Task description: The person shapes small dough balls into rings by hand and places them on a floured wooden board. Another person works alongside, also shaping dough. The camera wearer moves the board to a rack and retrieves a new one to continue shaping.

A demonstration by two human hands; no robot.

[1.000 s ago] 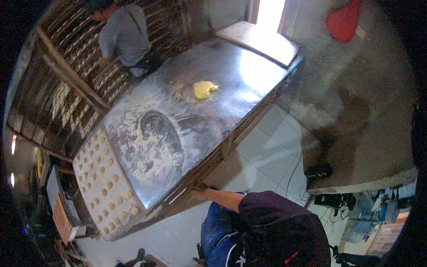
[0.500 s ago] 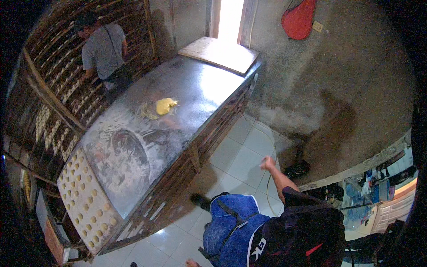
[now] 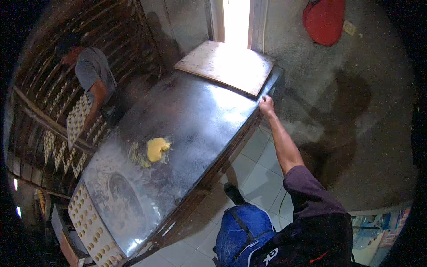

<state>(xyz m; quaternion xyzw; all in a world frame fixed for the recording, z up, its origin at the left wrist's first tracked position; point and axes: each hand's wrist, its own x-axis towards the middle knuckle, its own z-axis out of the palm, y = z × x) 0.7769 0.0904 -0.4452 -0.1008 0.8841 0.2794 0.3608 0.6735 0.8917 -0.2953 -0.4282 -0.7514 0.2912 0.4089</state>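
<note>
My right hand (image 3: 267,105) is stretched out at the far right edge of the metal-topped table (image 3: 187,107), close to the near corner of a pale wooden board (image 3: 227,64). Its fingers are curled into a loose fist, with nothing visible in them. Whether it touches the table edge I cannot tell. My left hand is out of view. On the table lies a lump of yellow dough (image 3: 157,149) with smears around it. Flour is spread over the table's near left part.
A tray of small round dough pieces (image 3: 91,224) rests at the table's left end. Beyond the table, a co-worker (image 3: 93,71) in a grey shirt holds another filled tray (image 3: 78,118) at a wooden rack (image 3: 44,89). A red bag (image 3: 324,22) hangs on the wall.
I have moved nearer the table, and my right arm now reaches up to its far edge. My left hand has left the view. The co-worker now holds a tilted tray by the rack.
</note>
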